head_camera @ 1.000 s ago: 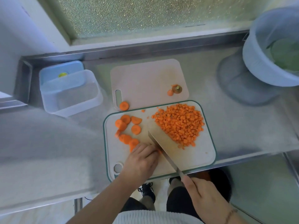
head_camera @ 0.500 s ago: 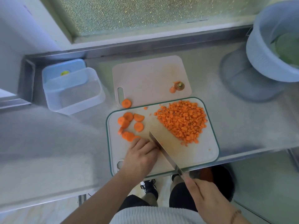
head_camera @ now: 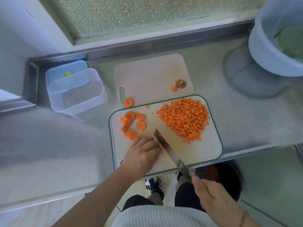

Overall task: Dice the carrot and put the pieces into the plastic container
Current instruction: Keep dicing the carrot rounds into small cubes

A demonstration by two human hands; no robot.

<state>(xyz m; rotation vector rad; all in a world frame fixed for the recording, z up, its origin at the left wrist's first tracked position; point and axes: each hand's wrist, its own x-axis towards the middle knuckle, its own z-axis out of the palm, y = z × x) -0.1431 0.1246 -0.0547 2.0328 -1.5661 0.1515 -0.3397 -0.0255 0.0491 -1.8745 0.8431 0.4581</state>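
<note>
1. Head view: green-rimmed cutting board lies on steel counter, near edge over the counter lip.
2. L hand sits on board's near-left part, fingers curled down, knuckles up vs. the knife blade; whatever it pins is hidden under the fingers, can't tell if it grips a piece.
3. R hand wrapped round knife handle, off the counter edge. Blade runs diagonal up-left, tip on board just beside L fingertips.
4. Diced carrot pile on board's far-right part, well apart from the blade tip.
5. Carrot rounds uncut on board's far-left, some overlapping; nearest ones touch L fingers.
6. One more slice lies at the near-left corner of the second, plain board behind; carrot top end + small bit near its right edge.
7. Plastic container w/ no carrot in it, left of the boards, on counter; blue lid behind/under it.
8. Pale bowl far right w/ sth green inside.
</note>
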